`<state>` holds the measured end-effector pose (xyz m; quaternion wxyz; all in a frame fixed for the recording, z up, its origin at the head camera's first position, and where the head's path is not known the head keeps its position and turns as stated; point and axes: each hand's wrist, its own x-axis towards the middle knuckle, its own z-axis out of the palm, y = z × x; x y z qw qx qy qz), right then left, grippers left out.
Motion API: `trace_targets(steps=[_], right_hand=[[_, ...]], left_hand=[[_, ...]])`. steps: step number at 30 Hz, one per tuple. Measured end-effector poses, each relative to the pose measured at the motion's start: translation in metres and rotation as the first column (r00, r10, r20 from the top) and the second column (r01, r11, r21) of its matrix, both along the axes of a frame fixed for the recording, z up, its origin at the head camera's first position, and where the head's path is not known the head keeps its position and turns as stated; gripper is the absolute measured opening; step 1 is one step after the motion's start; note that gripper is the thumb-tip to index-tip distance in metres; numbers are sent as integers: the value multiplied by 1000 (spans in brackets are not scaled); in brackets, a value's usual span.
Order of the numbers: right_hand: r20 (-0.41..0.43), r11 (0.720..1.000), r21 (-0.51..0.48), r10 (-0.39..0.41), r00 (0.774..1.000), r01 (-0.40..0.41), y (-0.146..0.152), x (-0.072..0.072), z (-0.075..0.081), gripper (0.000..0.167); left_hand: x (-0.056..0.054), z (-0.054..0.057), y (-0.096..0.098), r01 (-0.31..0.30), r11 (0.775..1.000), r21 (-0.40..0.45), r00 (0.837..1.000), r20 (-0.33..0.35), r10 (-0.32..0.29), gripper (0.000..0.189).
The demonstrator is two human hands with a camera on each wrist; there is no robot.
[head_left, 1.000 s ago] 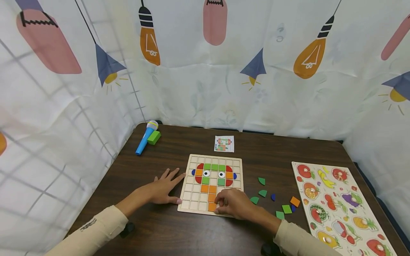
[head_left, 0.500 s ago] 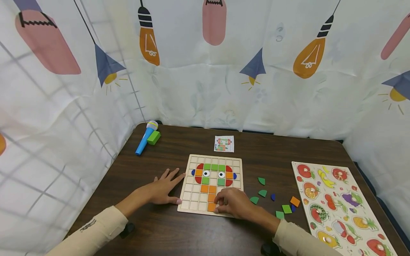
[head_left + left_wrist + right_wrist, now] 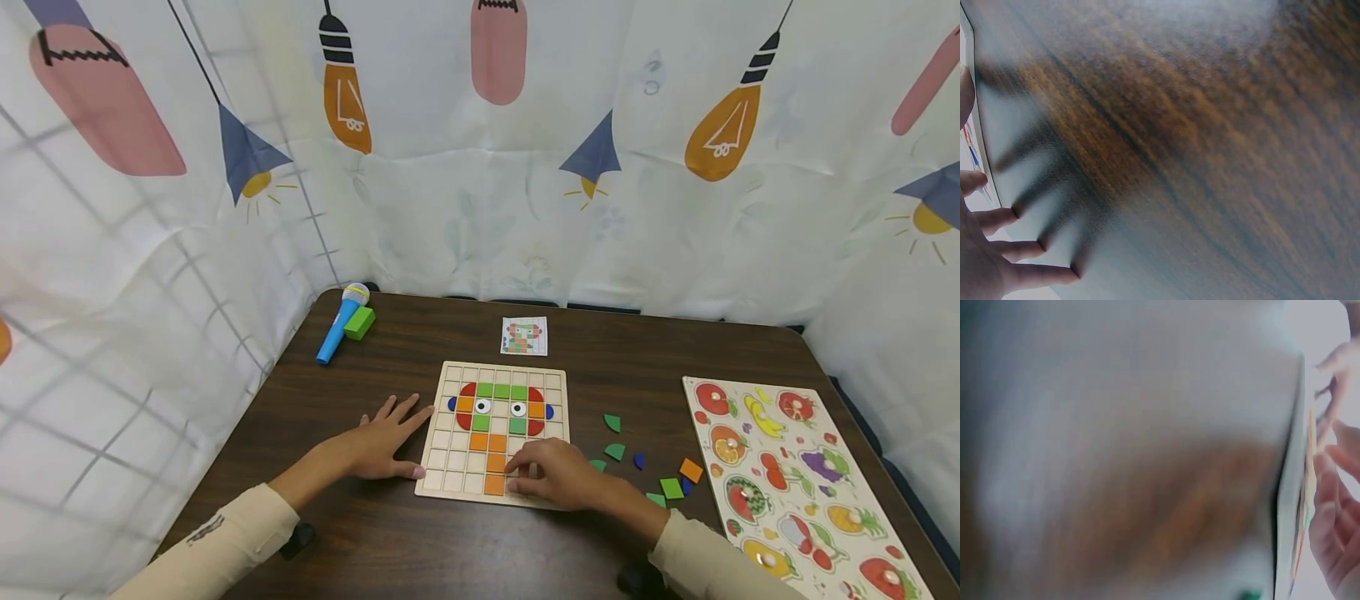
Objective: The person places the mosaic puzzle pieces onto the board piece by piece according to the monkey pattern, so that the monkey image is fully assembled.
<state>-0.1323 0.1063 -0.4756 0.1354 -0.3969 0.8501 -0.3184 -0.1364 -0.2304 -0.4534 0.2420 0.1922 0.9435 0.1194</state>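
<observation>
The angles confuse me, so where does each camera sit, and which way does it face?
Head: on the head, facing forward and down at a square, pale wooden grid board on a dark brown wood-grain table; left hand, right hand and cream fabric sleeves show.
Left wrist: on that wrist, facing the table; left hand at the lower left.
Right wrist: on that wrist, facing the blurred table, board seen edge-on; right hand at the right edge.
Head and left wrist views share the left hand and the board's edge.
</observation>
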Motion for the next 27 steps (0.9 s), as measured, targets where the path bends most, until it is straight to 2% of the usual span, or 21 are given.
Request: trace_targets(steps=[3, 6, 11, 15, 19, 23, 27], right_hand=[[74, 999, -33, 25, 997, -22, 19, -7, 5, 19], [131, 999, -49, 11, 991, -5, 42, -15, 11, 20], [139, 998, -48, -44, 989, 51, 82, -21, 13, 19], [137, 997, -76, -16, 991, 26, 108, -17, 8, 20], [116, 997, -80, 20, 993, -11, 122, -8, 1, 22], [65, 999, -41, 6, 998, -3, 125, -1, -5, 25], [49, 1000, -18, -21, 999, 22, 124, 3, -6, 26]], left_hand=[[0, 0, 0, 1, 1000, 2, 1000, -1, -1, 98], [-1, 0, 0, 0, 1000, 0, 1000, 0, 0, 98], [-1, 0, 0, 0, 1000, -6, 1000, 5, 0, 98], [-1, 0, 0, 3, 1000, -10, 1000, 6, -3, 98], [-2, -1, 0, 6, 1000, -15, 1000, 4, -6, 99], [-2, -1, 0, 3, 1000, -23, 1000, 6, -3, 99], [-2, -1, 1, 0, 1000, -17, 1000, 9, 1, 99]])
